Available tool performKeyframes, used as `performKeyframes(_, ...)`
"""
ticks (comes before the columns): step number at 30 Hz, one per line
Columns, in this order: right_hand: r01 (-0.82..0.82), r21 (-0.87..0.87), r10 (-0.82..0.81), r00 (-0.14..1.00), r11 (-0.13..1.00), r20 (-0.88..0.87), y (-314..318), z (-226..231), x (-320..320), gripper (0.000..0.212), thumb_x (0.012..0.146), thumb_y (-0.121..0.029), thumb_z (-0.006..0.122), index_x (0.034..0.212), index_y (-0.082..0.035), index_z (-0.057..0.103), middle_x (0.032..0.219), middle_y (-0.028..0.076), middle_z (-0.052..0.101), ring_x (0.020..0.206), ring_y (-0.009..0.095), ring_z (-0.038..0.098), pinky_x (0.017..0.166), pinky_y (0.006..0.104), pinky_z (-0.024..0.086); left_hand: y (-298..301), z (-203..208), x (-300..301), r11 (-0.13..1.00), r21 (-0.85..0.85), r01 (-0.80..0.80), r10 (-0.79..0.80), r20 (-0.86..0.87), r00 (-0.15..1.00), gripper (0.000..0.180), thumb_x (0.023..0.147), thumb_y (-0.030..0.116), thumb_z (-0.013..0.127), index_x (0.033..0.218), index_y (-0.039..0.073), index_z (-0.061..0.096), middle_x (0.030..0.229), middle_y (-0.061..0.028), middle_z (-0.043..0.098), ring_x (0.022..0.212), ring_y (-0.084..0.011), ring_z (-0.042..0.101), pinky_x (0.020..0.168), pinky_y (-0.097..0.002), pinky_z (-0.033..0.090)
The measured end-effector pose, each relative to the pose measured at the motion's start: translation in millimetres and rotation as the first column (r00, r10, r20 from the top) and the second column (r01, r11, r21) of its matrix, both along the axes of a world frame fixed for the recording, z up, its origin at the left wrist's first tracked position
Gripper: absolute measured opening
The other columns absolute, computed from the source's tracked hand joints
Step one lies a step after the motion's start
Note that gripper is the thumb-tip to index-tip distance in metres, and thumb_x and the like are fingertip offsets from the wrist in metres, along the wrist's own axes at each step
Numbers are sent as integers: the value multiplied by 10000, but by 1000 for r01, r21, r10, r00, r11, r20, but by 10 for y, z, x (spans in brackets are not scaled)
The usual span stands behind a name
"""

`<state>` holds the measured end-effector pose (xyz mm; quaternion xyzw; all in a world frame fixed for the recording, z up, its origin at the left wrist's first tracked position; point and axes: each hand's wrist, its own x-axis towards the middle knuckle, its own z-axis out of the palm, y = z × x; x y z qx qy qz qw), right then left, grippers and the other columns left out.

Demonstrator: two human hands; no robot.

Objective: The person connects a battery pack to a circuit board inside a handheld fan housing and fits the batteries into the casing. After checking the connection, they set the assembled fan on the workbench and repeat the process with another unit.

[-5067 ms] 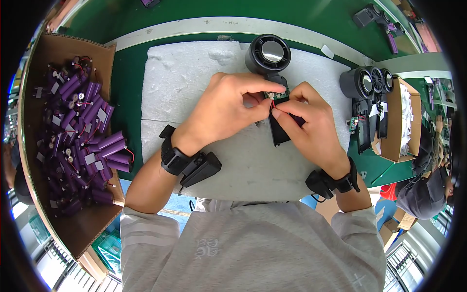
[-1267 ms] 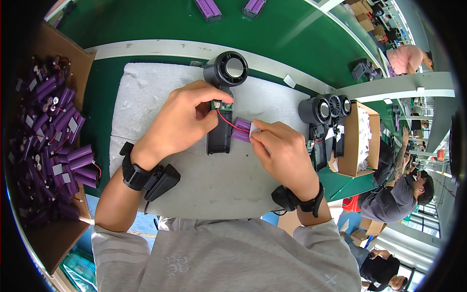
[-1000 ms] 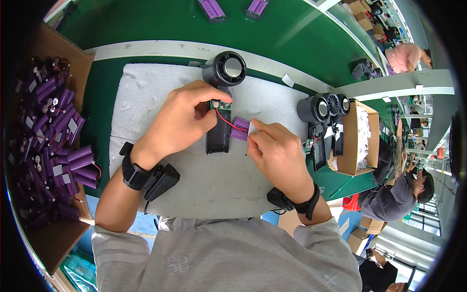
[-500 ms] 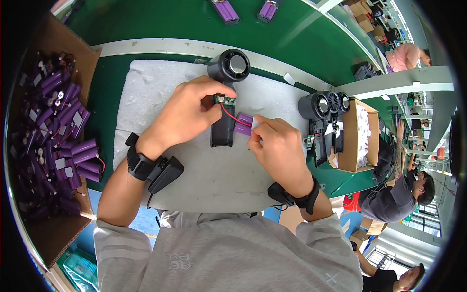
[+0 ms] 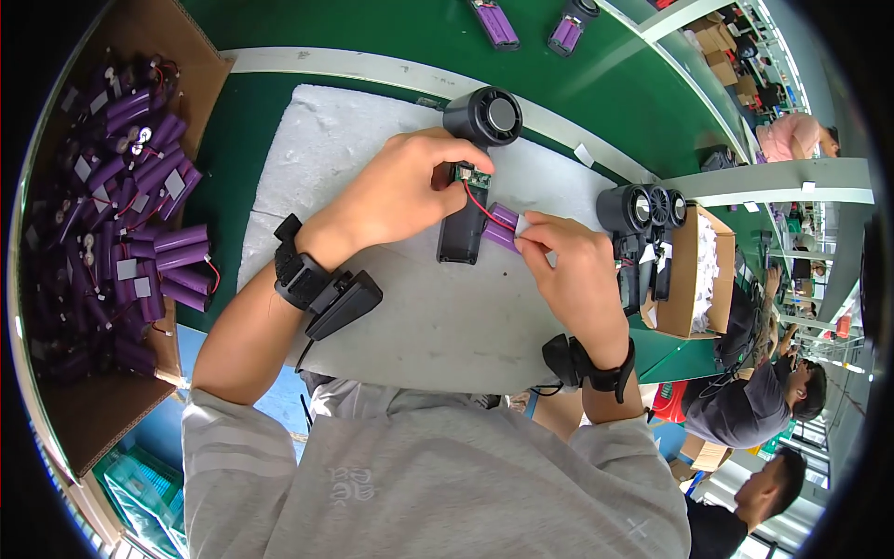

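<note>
A black handheld fan [image 5: 459,235] with a round head lies on the pale foam pad [image 5: 410,326], its handle pointing toward me. My left hand [image 5: 396,191] is closed, thumb and finger pinching around a small green circuit board [image 5: 473,175] at the fan's neck. From the board a red wire [image 5: 484,210] runs to a purple battery pack [image 5: 500,228] beside the handle. My right hand [image 5: 577,270] pinches this battery pack by its end, where a white tab [image 5: 521,225] shows. Its other fingers are curled in.
A cardboard box [image 5: 200,102] full of purple battery packs [image 5: 172,252] stands at left. Several black fans [image 5: 638,210] and a carton [image 5: 689,312] of white pieces sit at right. Two units with purple batteries [image 5: 494,26] lie at the far side. Other people [image 5: 754,396] work at right.
The whole scene has shifted right and slightly up in the picture. Both hands keep their holds on the fan and the battery pack, which sits slightly more tilted.
</note>
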<state>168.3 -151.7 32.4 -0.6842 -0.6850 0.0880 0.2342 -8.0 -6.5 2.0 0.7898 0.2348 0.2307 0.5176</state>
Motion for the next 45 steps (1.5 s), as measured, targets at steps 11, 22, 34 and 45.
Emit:
performKeyframes(11,-40,-79,44,998,996,43,55,-59,-3,91,759,60,630,819,47,564,952,168,646,704,299,630,632,336,518,3,-41,24,999,10,-40,40,51,998,297,749,18,635,1036,74,686,874,-138,645,705,-229,606,668,-342,506)
performKeyframes(22,41,-75,-52,986,996,-160,1,103,238,86,798,53,553,871,40,508,939,136,591,747,216,602,653,319,489,11,-5,12,995,-76,-60,57,-42,998,307,718,33,667,1022,71,682,878,-138,645,731,-238,606,680,-349,498)
performKeyframes(34,506,-117,-518,822,855,-237,-737,653,1205,216,928,-64,568,1127,-22,641,763,73,653,697,115,606,610,240,467,-5,24,-21,995,-72,-66,65,-20,998,290,730,7,641,1009,70,688,821,-115,629,675,-192,582,642,-327,480)
performKeyframes(45,-201,-29,200,979,979,-31,191,-205,151,549,719,9,735,1239,-16,560,1081,122,625,857,209,627,730,297,502,-32,-16,34,984,-147,-99,99,-13,995,277,721,13,635,979,77,714,742,-131,643,644,-233,601,621,-354,484)
